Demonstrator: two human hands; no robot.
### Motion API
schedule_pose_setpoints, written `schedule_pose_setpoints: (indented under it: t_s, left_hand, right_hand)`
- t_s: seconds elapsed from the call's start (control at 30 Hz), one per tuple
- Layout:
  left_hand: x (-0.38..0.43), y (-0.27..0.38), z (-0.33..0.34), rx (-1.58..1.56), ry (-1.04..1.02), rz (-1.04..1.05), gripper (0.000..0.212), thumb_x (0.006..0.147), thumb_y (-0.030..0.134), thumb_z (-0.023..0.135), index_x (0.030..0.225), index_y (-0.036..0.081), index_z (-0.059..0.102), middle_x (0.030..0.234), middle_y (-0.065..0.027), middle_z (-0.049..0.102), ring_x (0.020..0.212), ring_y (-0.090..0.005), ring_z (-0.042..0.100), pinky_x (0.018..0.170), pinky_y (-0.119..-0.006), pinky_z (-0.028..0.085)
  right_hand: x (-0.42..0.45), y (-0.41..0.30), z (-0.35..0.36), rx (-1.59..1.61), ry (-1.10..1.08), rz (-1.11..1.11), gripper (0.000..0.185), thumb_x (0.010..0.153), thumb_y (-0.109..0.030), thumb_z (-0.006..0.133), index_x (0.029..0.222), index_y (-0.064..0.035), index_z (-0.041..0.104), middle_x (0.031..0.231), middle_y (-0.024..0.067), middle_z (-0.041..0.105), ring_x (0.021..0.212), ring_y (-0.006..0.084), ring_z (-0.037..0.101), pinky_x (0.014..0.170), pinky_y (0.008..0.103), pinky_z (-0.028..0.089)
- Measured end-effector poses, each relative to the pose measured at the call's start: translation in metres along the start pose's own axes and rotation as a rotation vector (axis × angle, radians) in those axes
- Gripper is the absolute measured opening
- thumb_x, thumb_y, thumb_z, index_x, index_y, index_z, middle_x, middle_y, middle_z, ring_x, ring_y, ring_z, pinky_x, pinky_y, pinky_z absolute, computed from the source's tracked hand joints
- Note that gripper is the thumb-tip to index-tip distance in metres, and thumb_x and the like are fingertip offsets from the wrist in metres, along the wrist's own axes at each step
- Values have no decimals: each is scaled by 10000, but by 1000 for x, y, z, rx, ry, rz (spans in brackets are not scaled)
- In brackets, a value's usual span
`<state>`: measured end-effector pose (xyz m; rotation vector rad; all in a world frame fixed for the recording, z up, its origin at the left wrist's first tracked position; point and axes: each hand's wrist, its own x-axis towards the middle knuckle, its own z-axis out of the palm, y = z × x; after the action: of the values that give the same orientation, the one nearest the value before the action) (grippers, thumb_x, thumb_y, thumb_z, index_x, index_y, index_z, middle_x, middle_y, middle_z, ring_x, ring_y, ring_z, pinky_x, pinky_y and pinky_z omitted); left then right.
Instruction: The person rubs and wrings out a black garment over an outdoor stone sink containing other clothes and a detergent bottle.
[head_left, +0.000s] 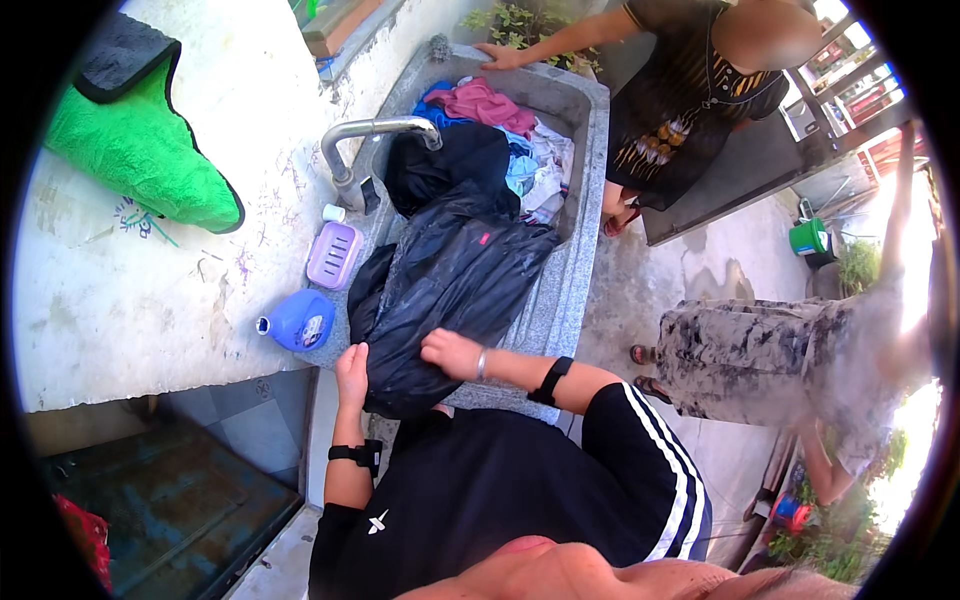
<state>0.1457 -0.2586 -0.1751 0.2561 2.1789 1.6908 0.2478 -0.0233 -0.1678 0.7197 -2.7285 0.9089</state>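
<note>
A wet black garment with a small red tag is spread over the ribbed washboard end of a stone laundry sink. Its near end hangs over the sink's front edge towards me. My left hand grips the garment's left edge, thumb on top. On its lower middle, the curled fingers of my right hand pinch the fabric. In the basin beyond lie another dark cloth, a pink cloth and several blue and white clothes.
A metal faucet arches over the basin. Left of it are a white cap, a purple soap dish and a blue detergent bottle. One person rests a hand on the sink's far rim; another person stands to the right.
</note>
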Motion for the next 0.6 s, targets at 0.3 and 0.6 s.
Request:
schedule_pose_setpoints:
  t_s: [0.3, 0.6]
  left_hand:
    - [4, -8, 1, 22, 21, 35, 339, 931, 210, 519, 683, -10, 450, 612, 2, 367, 620, -76, 343, 553, -276, 333]
    - [-7, 21, 9, 269, 65, 182, 300, 928, 200, 518, 728, -17, 470, 601, -135, 390, 567, -167, 375, 567, -327, 373]
  right_hand:
    - [-15, 80, -35, -375, 233, 592, 193, 667, -18, 560, 854, -62, 543, 916, 147, 525, 895, 336, 500, 795, 403, 436]
    - [-61, 99, -33, -125, 204, 465, 163, 748, -101, 540, 904, -71, 580, 1069, 164, 549, 1018, 350, 524, 884, 415, 431]
